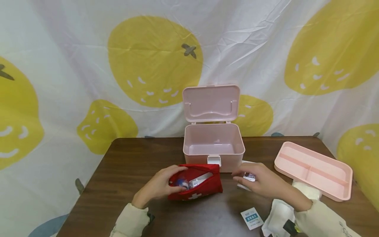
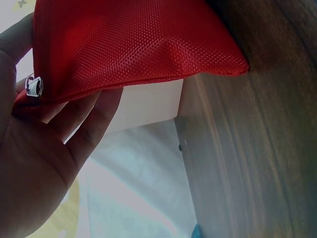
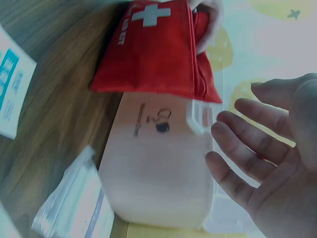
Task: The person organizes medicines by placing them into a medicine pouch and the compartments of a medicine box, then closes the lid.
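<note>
Table (image 1: 130, 158), left to right. Item: left hand (image 1: 160, 183), fingers and thumb gripping the mouth of the pouch; a strip of wood runs from the table's left edge to it. Item: red pouch (image 1: 208, 188), white cross, mid-table, gaping, contents visible. Item: pink box (image 1: 231, 161), lid raised, at the far edge, just behind. Item: right hand (image 1: 258, 179), fingers loosely spread, above a white packet (image 3: 74, 208); a gap separates hand and pouch. Item: square sachet (image 1: 252, 218), towards the near edge. Item: divided tray (image 1: 316, 169), along the right edge.
</note>
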Motion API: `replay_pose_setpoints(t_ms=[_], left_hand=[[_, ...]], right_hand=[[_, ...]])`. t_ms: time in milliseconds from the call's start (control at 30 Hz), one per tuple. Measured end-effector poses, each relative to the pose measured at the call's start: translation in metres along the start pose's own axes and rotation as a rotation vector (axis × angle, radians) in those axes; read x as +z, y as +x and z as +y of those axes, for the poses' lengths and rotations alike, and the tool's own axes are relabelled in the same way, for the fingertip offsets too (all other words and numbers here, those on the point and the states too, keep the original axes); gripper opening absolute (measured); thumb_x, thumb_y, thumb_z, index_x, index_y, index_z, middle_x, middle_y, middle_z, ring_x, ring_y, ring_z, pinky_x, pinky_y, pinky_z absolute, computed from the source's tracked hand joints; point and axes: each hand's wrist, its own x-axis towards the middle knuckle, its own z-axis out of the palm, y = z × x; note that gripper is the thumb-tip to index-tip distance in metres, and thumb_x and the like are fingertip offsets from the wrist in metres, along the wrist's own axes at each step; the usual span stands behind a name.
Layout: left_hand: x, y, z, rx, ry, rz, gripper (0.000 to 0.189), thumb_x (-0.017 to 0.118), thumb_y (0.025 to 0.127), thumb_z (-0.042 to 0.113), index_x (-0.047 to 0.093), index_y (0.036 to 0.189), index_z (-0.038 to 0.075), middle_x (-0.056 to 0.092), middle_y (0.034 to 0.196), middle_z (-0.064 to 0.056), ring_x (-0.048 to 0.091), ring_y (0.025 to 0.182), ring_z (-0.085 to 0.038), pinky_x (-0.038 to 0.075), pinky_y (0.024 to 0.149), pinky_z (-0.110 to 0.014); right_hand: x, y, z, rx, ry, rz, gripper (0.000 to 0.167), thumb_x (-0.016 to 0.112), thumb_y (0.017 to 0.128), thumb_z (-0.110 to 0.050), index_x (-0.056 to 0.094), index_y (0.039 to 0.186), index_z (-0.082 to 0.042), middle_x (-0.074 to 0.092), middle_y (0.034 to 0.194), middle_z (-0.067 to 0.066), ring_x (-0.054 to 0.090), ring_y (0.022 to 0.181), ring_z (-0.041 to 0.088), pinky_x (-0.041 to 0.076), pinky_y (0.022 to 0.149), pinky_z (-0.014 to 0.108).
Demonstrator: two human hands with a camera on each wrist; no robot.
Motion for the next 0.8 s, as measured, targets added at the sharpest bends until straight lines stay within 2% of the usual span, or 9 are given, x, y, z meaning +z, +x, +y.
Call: replay_pose_setpoints(t_ms=[233,367,533,700,800], left_hand=[[0.000,0.000,-0.001,0.008,0.003,0.005,0.062,0.081,0.083,0.030,0.055,0.138,0.018,0.061,0.128,-0.001,0.059,0.113,-0.018,0.052,0.097,-0.043],[0.000,0.001,-0.001,0.011,0.005,0.003,0.062,0.081,0.083,0.030,0.055,0.138,0.018,0.061,0.128,-0.001,0.059,0.113,-0.018,0.051,0.098,-0.043],[0.000,0.001,-0.003,0.011,0.010,0.003,0.062,0.081,0.083,0.029,0.055,0.138,0.018,0.062,0.127,0.000,0.059,0.112,-0.017,0.052,0.097,-0.042],[0.000,0.001,-0.003,0.014,0.009,0.006,0.062,0.081,0.083,0.028,0.055,0.138,0.017,0.062,0.128,-0.001,0.059,0.112,-0.017,0.052,0.097,-0.041],[0.000,0.001,-0.002,0.011,0.010,0.005,0.062,0.081,0.083,0.028,0.055,0.138,0.017,0.062,0.128,-0.001,0.059,0.113,-0.017,0.052,0.097,-0.042]], right_hand=[[-0.006,-0.018,0.012,0.045,0.029,-0.068,0.021,0.073,0.088,-0.008,0.070,0.099,-0.025,0.069,0.086,-0.014,0.059,0.076,-0.002,0.051,0.064,0.023],[-0.003,-0.027,0.019,0.089,0.077,-0.144,0.021,0.073,0.087,-0.005,0.070,0.097,-0.024,0.068,0.085,-0.014,0.059,0.076,-0.002,0.051,0.064,0.023],[0.003,-0.036,0.025,0.152,0.101,-0.254,0.012,0.076,0.086,-0.012,0.071,0.096,-0.016,0.070,0.087,-0.006,0.060,0.079,-0.001,0.054,0.067,0.026],[0.012,-0.042,0.027,0.210,0.092,-0.356,0.019,0.079,0.083,-0.018,0.070,0.098,-0.012,0.070,0.093,-0.005,0.059,0.081,0.003,0.052,0.068,0.026],[0.016,-0.046,0.028,0.204,0.065,-0.397,0.024,0.081,0.080,-0.017,0.069,0.100,-0.013,0.068,0.097,-0.005,0.058,0.084,0.005,0.051,0.071,0.028]])
